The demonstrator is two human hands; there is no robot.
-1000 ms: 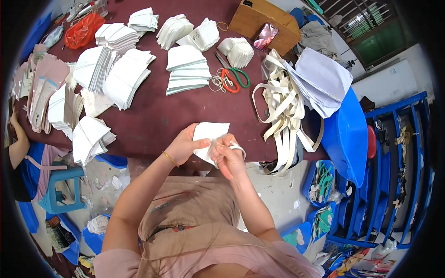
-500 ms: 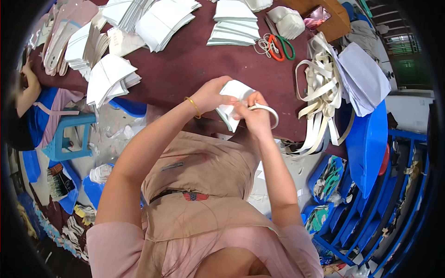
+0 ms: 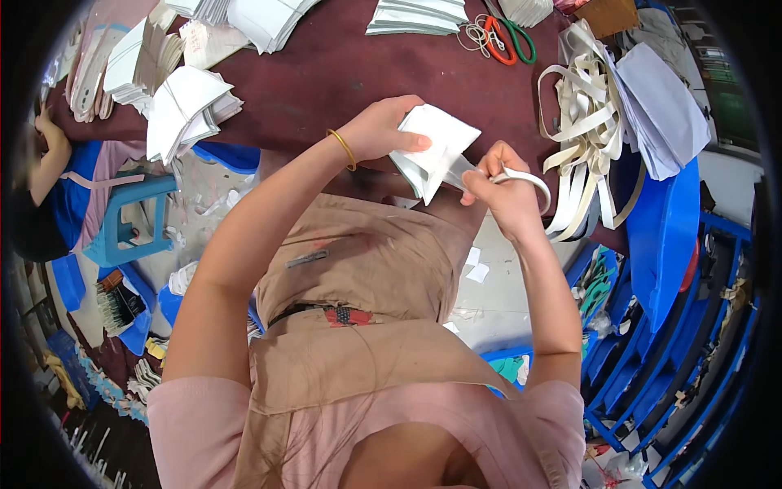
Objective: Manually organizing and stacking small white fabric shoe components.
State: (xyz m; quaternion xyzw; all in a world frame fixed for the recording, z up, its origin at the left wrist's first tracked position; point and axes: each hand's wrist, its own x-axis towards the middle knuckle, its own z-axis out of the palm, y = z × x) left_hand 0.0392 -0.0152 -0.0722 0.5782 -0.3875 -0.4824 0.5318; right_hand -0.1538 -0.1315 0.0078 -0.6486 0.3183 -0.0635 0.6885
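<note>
A small stack of white cut pieces [image 3: 432,147] is held at the near edge of the table by my left hand [image 3: 383,129], thumb on top and fingers beneath. Between the stack and my right hand [image 3: 509,191] stretches a translucent strip [image 3: 463,171]; its material is hard to make out. The fingers of my right hand are pinched on the strip's end. A white curved band [image 3: 529,179] loops out of the same hand, over its back.
A maroon-covered table [image 3: 326,81] carries several tied white stacks [image 3: 183,110], orange-and-green-handled scissors [image 3: 509,41], a tangle of cream straps [image 3: 582,122] and white sheets [image 3: 656,106]. Blue racks [image 3: 652,375] stand at right. A teal stool [image 3: 130,220] and another person's arm [image 3: 53,155] are at left.
My right hand has moved right, away from the stack, and the translucent strip now spans the gap. My left hand has shifted slightly up and right with the stack. The view has shifted.
</note>
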